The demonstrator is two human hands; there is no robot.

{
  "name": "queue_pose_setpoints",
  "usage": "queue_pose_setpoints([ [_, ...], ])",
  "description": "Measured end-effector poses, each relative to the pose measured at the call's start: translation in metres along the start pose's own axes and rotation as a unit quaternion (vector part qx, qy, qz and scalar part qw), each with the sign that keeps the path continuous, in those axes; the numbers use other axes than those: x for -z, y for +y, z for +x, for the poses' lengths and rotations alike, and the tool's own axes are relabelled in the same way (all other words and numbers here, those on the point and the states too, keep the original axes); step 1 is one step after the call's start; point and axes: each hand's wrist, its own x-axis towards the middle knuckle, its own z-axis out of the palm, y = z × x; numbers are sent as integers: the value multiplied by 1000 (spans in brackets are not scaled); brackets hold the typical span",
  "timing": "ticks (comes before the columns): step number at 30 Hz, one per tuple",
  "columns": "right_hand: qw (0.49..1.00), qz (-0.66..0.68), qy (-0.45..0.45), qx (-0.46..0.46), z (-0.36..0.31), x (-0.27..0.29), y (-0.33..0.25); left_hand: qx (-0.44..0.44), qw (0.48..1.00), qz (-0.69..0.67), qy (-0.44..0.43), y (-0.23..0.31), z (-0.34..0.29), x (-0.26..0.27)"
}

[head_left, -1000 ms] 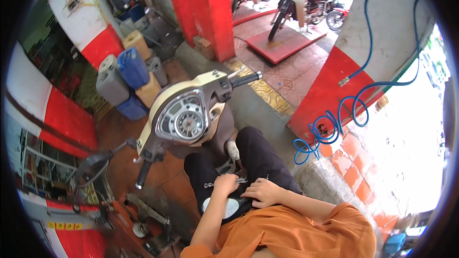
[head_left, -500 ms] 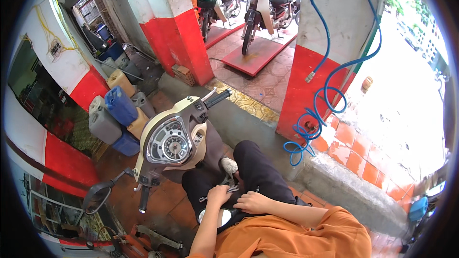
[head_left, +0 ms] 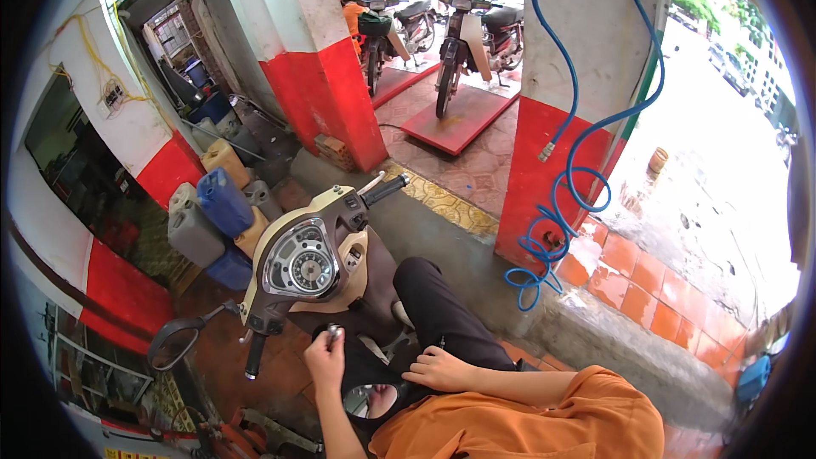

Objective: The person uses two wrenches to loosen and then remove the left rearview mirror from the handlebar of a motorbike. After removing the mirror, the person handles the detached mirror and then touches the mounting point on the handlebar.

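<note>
- Fingers (head_left: 333, 336) of the left hand (head_left: 325, 361) are pinched together on a small metal part (head_left: 335, 331), held just below the scooter's dashboard (head_left: 299, 265).
- Over on the right hand (head_left: 435, 369) the fingers lie loosely apart, clamped on nothing, resting on the dark trouser leg (head_left: 442, 314) beside the dashboard's lower edge.
- That dashboard is cream and brown with a round speedometer dial; the handlebar grip (head_left: 386, 189) on one end points up toward the red-and-white pillar (head_left: 340, 93), the other grip (head_left: 253, 357) hangs down and to the left.
- A round mirror (head_left: 174, 343) sticks out at the lower left of the dashboard.
- Left of the dashboard stand plastic jerrycans (head_left: 217, 212), one blue, the others grey and tan.
- To the right of the dashboard a blue coiled air hose (head_left: 561, 204) hangs down another red-and-white pillar.
- Far behind the dashboard, parked motorbikes (head_left: 463, 34) stand on a red ramp (head_left: 459, 119).
</note>
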Motion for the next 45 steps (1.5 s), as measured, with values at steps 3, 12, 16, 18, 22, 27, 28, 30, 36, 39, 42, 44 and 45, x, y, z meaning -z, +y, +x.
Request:
queue_pose_setpoints([
  [3,1000,16,-5,3,-4,-7,4,-14,993,91,70,-5,0,42],
  [12,997,73,-21,-11,-4,-14,15,58,928,281,237,-84,-12,133],
  [16,995,92,-36,-17,-4,-15,18,92,888,360,269,-98,9,154],
  [18,993,106,-46,-30,-4,-17,19,132,867,399,269,-102,25,161],
  [22,992,110,-42,-41,-4,-18,22,142,853,441,241,-114,56,166],
  [27,979,153,31,-130,-2,-14,31,187,902,348,173,-142,84,167],
  [28,979,152,32,-129,-2,-13,32,199,914,322,147,-151,88,167],
  [30,962,188,73,-183,-3,-10,33,206,923,290,145,-177,91,165],
  [36,948,193,101,-231,-8,-4,37,240,941,228,69,-185,90,153],
  [39,939,196,125,-253,-5,-2,41,196,950,209,125,-184,83,146],
  [42,925,198,148,-287,5,-2,50,169,952,222,129,-179,81,144],
  [44,898,243,178,-320,17,2,62,177,950,219,133,-160,80,139],
  [45,876,272,188,-351,27,8,67,183,948,222,136,-149,79,137],
])
